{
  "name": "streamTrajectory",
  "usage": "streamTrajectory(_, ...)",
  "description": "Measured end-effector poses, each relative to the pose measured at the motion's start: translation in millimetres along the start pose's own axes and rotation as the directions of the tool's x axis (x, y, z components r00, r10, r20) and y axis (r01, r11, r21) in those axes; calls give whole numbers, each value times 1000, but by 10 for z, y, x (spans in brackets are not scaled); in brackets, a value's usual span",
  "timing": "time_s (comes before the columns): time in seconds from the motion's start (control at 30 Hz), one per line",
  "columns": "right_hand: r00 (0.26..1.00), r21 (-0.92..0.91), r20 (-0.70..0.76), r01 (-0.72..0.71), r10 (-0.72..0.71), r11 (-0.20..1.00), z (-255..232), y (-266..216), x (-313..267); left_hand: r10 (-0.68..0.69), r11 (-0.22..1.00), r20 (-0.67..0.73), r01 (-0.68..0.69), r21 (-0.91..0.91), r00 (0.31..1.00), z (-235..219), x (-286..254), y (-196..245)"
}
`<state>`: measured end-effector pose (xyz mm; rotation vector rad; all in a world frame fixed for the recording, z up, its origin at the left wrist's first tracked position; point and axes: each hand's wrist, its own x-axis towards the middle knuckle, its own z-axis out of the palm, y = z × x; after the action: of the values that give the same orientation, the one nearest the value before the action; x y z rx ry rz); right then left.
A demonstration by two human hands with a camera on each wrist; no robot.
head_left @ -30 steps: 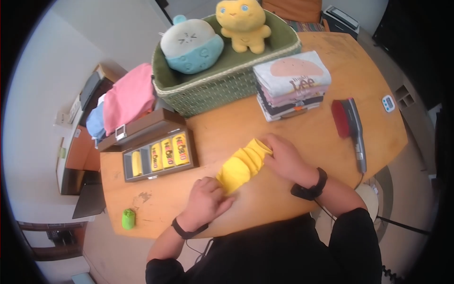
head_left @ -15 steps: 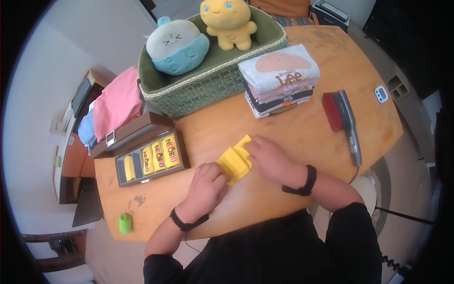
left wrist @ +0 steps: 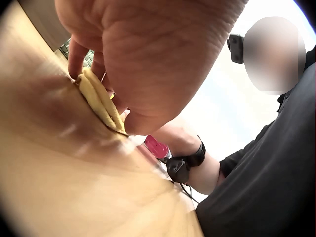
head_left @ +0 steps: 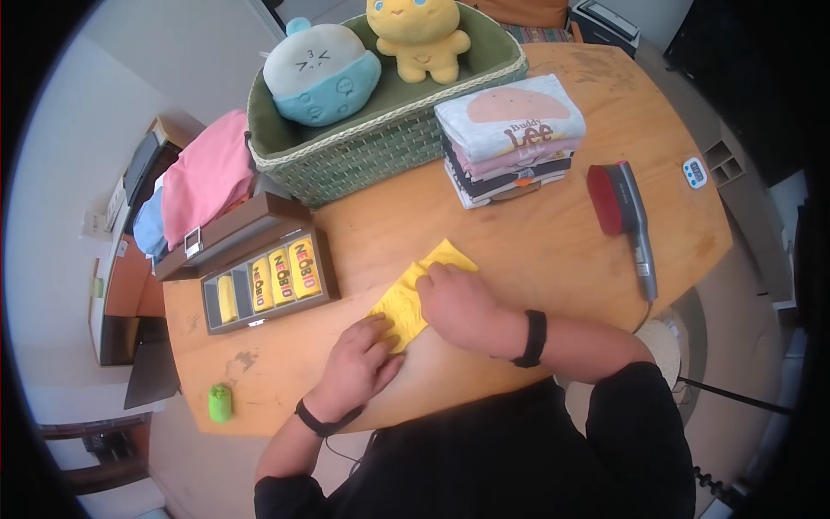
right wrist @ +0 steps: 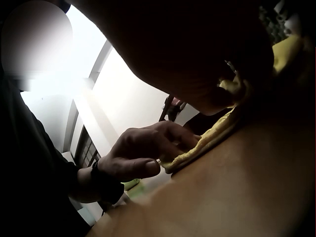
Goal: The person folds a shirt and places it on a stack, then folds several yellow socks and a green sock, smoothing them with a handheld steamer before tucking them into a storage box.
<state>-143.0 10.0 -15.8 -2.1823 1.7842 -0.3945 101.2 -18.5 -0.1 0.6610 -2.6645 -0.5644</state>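
Note:
A folded yellow cloth (head_left: 405, 304) lies slantwise on the wooden table (head_left: 519, 259) under both hands. My left hand (head_left: 350, 365) rests its fingers on the near-left end, the thumb out to the side. In the left wrist view, the cloth (left wrist: 98, 101) shows as a thin folded layer below that palm. My right hand (head_left: 458, 303) lies across the middle, bent fingers down on the cloth, whose far corner sticks out beyond them. From the right wrist, the cloth (right wrist: 202, 140) runs low along the tabletop; those fingers are dark, and I cannot tell whether they pinch it.
A brown box (head_left: 322, 268) with yellow rolls in compartments stands open at left. Behind are a green basket (head_left: 372, 156) with two plush toys and folded shirts (head_left: 510, 143). A hairbrush-like appliance (head_left: 622, 208) and timer (head_left: 694, 172) lie right, a green roll (head_left: 220, 403) front left.
The bunched, wrinkled yellow cloth now lies flatter and longer. My right hand has moved from its far end onto its middle. The left hand stays at the near end. The head view has shifted slightly.

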Motion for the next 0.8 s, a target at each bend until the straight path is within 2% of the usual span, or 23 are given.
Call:
streamTrajectory(0.07, 999, -9, 15, -37, 37, 999, -54, 53, 3, 6, 1000, 3, -6, 1, 1000, -5, 14, -12)
streamTrajectory(0.13, 971, 285, -142, -146, 192, 947, -208, 166, -31, 3, 1000, -5, -3, -8, 1000, -9, 17, -8)
streamTrajectory(0.23, 960, 338, -118, -203, 256, 919, -290, 393, -40, -5, 1000, -20, 4, -15, 1000, 5, 10, -20)
streamTrajectory(0.37, 950, 334, -159, -205, 270, 920, -208, 548, -38, 0, 1000, -22, 0, -19, 1000, 19, 19, -45)
streamTrajectory(0.47, 958, 238, -109, -235, 266, 942, -251, 502, 12, 0, 1000, -31, -1, -14, 1000, 34, 9, -67)
streamTrajectory(0.53, 933, 151, 52, -359, 356, 921, -382, 381, 65, -35, 999, -68, 32, -42, 997, 50, 5, -103)
streamTrajectory(0.57, 935, 151, 52, -355, 351, 923, -351, 375, 69, -68, 996, -102, 61, -72, 992, 50, 6, -118)
streamTrajectory(0.6, 948, 100, -56, -307, 313, 946, -315, 355, 71, -72, 996, -105, 65, -69, 992, 31, 22, -88)
streamTrajectory(0.63, 950, 45, -161, -263, 267, 964, -296, 340, 78, -174, 985, -145, 171, -36, 974, 6, 48, -21)
streamTrajectory(0.67, 952, 45, -159, -259, 263, 965, -300, 340, 79, -272, 961, -186, 275, -8, 944, -5, 63, 18)
streamTrajectory(0.73, 961, 175, -177, -179, 210, 968, -417, 295, 99, -325, 944, -193, 329, -13, 926, 25, 85, -5)
streamTrajectory(0.77, 961, 176, -177, -180, 211, 968, -405, 324, 109, -374, 926, -199, 378, -18, 906, 38, 93, -11)
streamTrajectory(0.8, 979, 112, -161, -106, 123, 988, -371, 375, 119, -373, 926, -197, 377, -18, 907, 40, 96, -1)
